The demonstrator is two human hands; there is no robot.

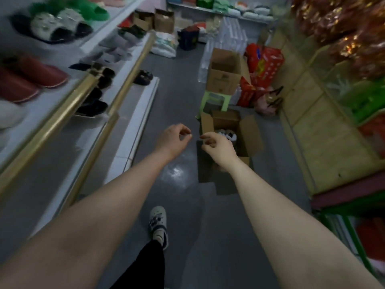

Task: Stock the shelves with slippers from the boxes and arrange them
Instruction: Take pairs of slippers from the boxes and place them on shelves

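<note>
On the left, the shelves point(62, 94) already carry red and black pairs, with bare room lower down. The left hand point(174, 138) and right hand point(216, 143) hang loosely curled and empty. Reach right into the open box point(248, 132) on the floor, lifting the white slippers point(228, 134) as a pair.

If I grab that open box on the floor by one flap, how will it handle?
The box looks like thin cardboard, so a flap would probably bend rather than lift it. It seems nearly empty, with only a few slippers visible, so likely light. It would probably slide easily on the glossy floor.
</note>
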